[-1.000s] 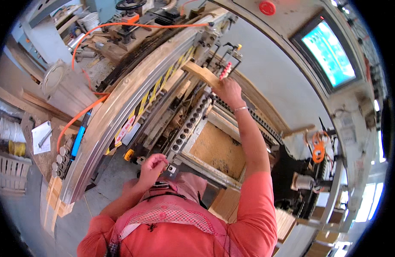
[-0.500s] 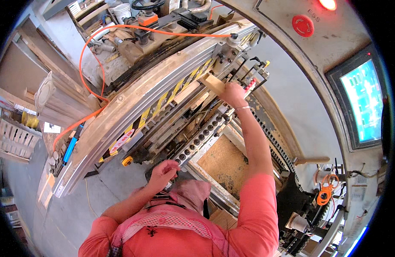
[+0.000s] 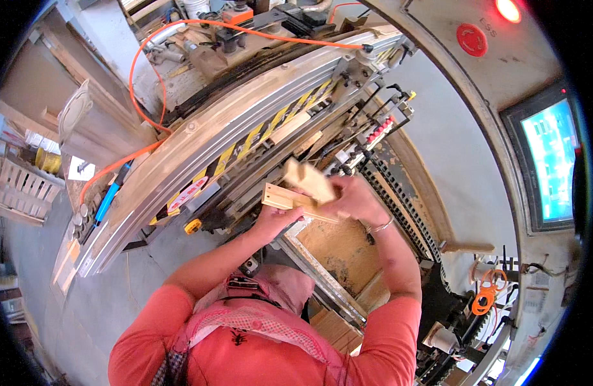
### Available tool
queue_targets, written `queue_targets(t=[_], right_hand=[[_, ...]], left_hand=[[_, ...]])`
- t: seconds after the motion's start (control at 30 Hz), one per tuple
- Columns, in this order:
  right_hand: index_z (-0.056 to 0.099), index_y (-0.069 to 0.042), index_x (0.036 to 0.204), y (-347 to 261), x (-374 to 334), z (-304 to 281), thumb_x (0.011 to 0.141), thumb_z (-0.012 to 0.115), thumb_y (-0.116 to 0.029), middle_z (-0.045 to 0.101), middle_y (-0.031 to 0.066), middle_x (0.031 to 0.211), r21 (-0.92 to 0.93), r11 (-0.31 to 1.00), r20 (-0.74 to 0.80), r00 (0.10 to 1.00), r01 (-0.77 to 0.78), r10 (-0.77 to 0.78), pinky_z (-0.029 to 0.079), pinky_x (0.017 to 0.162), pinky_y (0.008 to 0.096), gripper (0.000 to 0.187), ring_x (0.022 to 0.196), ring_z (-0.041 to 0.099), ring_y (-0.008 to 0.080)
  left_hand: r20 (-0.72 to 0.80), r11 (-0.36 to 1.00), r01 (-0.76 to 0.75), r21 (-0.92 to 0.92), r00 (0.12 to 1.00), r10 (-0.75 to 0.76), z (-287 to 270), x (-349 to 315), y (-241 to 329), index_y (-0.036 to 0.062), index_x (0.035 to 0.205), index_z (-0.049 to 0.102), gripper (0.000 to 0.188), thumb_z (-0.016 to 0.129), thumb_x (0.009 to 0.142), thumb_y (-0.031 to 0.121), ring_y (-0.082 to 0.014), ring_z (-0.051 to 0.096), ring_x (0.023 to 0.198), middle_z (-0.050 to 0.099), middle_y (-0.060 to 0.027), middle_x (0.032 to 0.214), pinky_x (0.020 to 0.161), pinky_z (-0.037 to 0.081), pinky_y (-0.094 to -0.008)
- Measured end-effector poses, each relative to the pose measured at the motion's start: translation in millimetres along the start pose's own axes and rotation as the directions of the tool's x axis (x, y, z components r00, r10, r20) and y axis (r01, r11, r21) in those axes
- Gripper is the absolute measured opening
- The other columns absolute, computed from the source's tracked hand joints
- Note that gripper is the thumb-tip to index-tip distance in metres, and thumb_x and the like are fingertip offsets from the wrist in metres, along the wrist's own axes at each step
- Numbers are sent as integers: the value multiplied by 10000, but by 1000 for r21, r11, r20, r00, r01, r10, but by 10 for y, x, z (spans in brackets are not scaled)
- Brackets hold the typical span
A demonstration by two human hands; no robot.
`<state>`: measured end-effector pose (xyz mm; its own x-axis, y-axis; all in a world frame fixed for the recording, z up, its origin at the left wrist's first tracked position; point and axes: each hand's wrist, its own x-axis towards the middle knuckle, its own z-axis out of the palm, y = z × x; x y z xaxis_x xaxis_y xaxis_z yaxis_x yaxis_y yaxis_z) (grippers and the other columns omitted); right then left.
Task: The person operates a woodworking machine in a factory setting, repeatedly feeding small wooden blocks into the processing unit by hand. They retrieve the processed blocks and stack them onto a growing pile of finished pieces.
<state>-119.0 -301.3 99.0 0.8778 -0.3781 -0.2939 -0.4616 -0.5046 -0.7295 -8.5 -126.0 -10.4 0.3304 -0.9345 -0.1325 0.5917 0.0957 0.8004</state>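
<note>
Both of my hands are together over the machine's front, each with a piece of pale wood. My left hand (image 3: 280, 219) is closed on a wooden strip (image 3: 277, 195) that has small dark holes near its end. Just beside it, my right hand (image 3: 357, 201) grips a wooden block (image 3: 309, 181), smeared by motion, with what looks like a notch in its upper edge. The block crosses over the strip, and whether the two touch I cannot tell. My right fingertips are partly hidden behind the wood.
A long curved machine bed (image 3: 245, 106) with a yellow-and-black striped edge runs beyond my hands. Below them is a sawdust-covered tray (image 3: 332, 248). A control screen (image 3: 548, 166) and a red stop button (image 3: 472, 40) are at right. An orange hose (image 3: 245, 29) loops over the bed.
My right hand has come back toward me from the clamp area with the wooden block. My left hand has risen to meet it and now holds a wooden strip. The view has shifted slightly.
</note>
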Motion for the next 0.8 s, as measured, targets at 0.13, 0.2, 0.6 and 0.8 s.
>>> queue_targets(t=[0.13, 0.2, 0.6, 0.8], right_hand=[[622, -22, 768, 179, 458, -322, 522, 789, -255, 608, 130, 679, -432, 889, -311, 950, -150, 10, 484, 620, 337, 378, 635, 603, 264], [614, -12, 759, 483, 795, -400, 534, 769, -326, 619, 159, 709, -577, 786, -381, 924, -220, -21, 489, 641, 384, 416, 699, 617, 307], [632, -40, 807, 941, 1551, -338, 560, 742, -406, 631, 152, 749, -550, 775, -467, 884, -310, 22, 501, 654, 404, 455, 736, 619, 310], [618, -38, 829, 927, 1502, -283, 594, 732, -387, 633, 144, 774, -560, 735, -511, 858, -382, 56, 504, 655, 403, 436, 742, 624, 302]], left_hand=[[-34, 989, 16, -147, 999, -21, -144, -177, 28, 13, 1215, 392, 352, 467, 888, 117, -205, 550, 1010, 544, -154, 1140, 809, 493, -321], [-39, 993, 58, -101, 997, -62, -226, -293, -3, -14, 1210, 393, 353, 389, 912, 174, -236, 549, 1023, 538, -185, 1140, 871, 461, -353], [-204, 970, 138, 198, 974, -97, -280, -565, 123, 29, 992, 527, 201, 566, 811, 108, -105, 550, 707, 566, -29, 780, 631, 457, -258], [-118, 945, 116, 306, 990, -83, -340, -623, 126, 25, 903, 550, 125, 519, 834, 125, -93, 536, 730, 571, -33, 794, 653, 440, -250]])
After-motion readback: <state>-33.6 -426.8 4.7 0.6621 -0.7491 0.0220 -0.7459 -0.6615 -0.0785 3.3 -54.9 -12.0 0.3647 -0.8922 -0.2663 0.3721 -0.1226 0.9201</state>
